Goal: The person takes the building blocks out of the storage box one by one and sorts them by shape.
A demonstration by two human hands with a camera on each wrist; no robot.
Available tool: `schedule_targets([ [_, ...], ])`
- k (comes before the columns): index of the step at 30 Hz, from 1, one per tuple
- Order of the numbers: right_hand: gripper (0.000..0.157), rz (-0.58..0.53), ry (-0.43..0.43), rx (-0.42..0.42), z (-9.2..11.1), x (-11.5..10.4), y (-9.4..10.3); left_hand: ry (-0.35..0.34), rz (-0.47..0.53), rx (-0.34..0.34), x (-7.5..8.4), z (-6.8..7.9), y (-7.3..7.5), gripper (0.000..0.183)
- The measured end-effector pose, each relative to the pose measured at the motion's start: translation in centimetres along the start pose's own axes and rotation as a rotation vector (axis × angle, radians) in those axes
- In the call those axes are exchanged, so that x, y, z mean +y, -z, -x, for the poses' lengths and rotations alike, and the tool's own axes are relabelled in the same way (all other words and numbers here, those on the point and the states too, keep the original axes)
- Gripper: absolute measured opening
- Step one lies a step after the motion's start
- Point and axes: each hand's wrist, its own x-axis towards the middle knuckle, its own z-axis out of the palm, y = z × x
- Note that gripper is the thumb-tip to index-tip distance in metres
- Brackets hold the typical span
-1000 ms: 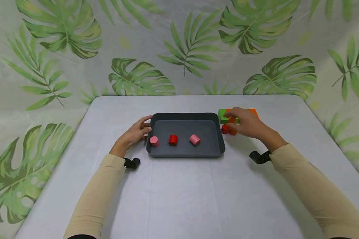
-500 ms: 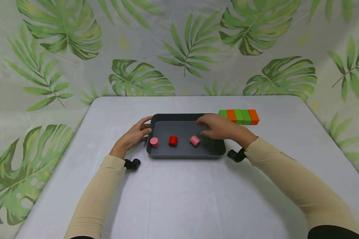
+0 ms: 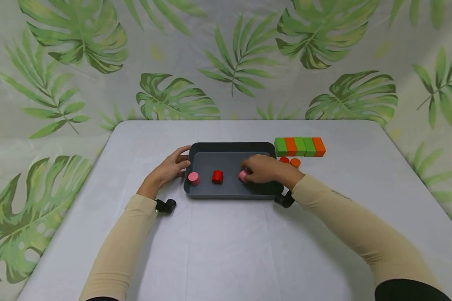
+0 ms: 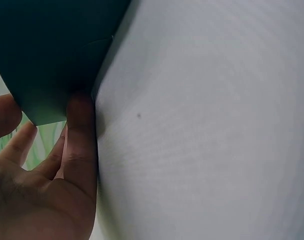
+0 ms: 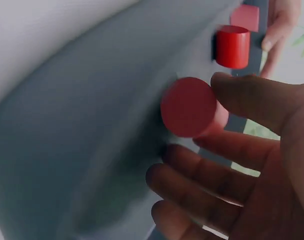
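A dark grey rectangular tray (image 3: 233, 196) lies on the table. My left hand (image 3: 169, 169) holds its left side, thumb at the rim and fingers against the outer wall (image 4: 47, 60). Over the tray's right half, my right hand (image 3: 265, 168) pinches a pink cylinder block (image 5: 189, 107) between thumb and index finger; the other fingers are spread below it in the right wrist view. A red cylinder block (image 3: 217, 177) lies on its side in the middle of the tray. Another pink cylinder block (image 3: 193, 179) stands by the left wall.
Behind the tray's right corner, green and orange blocks (image 3: 300, 147) form a row. In front of them stand a red cylinder block (image 3: 284, 160) and an orange cylinder block (image 3: 295, 162), partly hidden by the right hand. White cloth (image 3: 226, 251) covers the table; a leaf-patterned cloth hangs behind.
My right hand has moved left from the blocks beside the tray, over its right wall, and down onto the right-hand pink cylinder block, now pinched. The left hand has stayed at the tray.
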Motion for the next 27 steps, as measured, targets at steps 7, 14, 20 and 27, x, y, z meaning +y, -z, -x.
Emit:
schedule_targets([
  [7, 0.034, -0.023, 0.017, 0.013, -0.14, -0.16, -0.44, 0.0, -0.008, 0.003, 0.05, -0.04, -0.07, 0.062],
  [14, 0.035, -0.027, 0.033, 0.022, 0.05, -0.36, -0.4, -0.002, -0.013, -0.003, -0.15, -0.11, -0.03, 0.063],
  [20, 0.033, -0.027, 0.064, 0.058, 0.11, -0.19, -0.33, 0.0, -0.015, -0.008, -0.2, -0.08, 0.02, 0.063],
  [27, 0.033, -0.052, 0.08, 0.148, 0.51, 0.15, 0.33, -0.004, -0.01, -0.002, -0.03, 0.02, -0.03, 0.063],
])
